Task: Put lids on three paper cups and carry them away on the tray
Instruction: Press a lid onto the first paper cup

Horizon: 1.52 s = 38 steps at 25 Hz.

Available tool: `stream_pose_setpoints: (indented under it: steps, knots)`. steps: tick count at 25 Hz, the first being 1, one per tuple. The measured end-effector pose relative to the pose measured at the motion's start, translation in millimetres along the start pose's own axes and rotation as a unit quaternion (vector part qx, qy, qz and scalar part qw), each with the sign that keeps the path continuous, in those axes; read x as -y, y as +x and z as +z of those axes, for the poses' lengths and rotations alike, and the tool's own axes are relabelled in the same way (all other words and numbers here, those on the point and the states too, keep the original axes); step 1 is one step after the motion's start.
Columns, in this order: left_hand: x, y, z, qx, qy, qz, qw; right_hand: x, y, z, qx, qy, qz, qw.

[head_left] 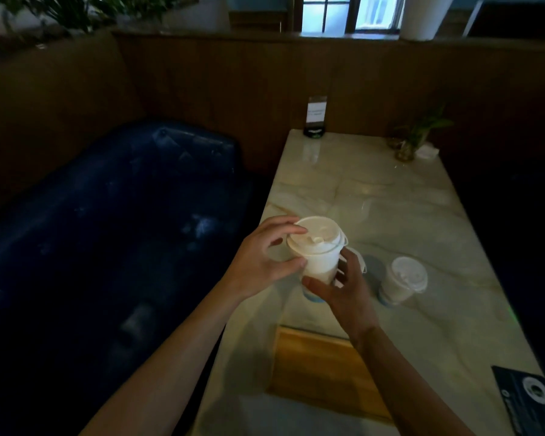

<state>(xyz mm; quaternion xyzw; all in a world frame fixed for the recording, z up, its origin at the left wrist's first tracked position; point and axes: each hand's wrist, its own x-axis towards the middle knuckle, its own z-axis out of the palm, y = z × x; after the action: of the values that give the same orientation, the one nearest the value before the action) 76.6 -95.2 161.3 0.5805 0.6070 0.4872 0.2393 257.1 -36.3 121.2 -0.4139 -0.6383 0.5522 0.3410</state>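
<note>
A white paper cup (320,265) stands near the left edge of the marble table (390,196), with a white lid (315,236) on top of it. My left hand (261,262) pinches the lid's rim with thumb and fingertips. My right hand (343,284) grips the cup's lower body from the front. Behind my right hand, part of another cup (361,262) shows, mostly hidden. A second lidded cup (403,280) stands to the right, untouched. The wooden tray (321,369) lies nearer to me, partly under my right forearm.
A dark blue bench seat (114,234) runs along the table's left. At the table's far end stand a small sign holder (315,119) and a glass vase with a plant (406,146). A black card (529,394) lies at the near right corner.
</note>
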Motion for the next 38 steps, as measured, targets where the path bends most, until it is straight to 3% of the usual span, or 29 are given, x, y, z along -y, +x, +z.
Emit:
stream_pose_setpoints:
  steps: [17, 20, 23, 28, 38]
  knots:
    - [-57.3, -100.5, 61.3, 0.058, -0.121, -0.045, 0.99, -9.6, -134.2, -47.6, -0.017, 0.055, 0.002, 0.998]
    - [-63.0, -110.9, 71.3, 0.04, -0.086, -0.028, 0.995, -8.0, -144.3, -52.3, -0.034, 0.064, -0.002, 0.997]
    - [-68.8, -118.2, 77.8, -0.029, 0.0, 0.053, 0.998, -5.2, -150.5, -57.3, -0.048, 0.055, 0.0, 0.997]
    - [-78.9, -119.2, 92.9, -0.122, 0.141, 0.201, 0.962, -1.3, -149.1, -62.3, -0.063, 0.023, 0.003, 0.998]
    - [-97.6, -104.9, 104.2, -0.15, 0.173, 0.192, 0.954, 9.4, -135.6, -54.7, -0.164, -0.083, -0.018, 0.983]
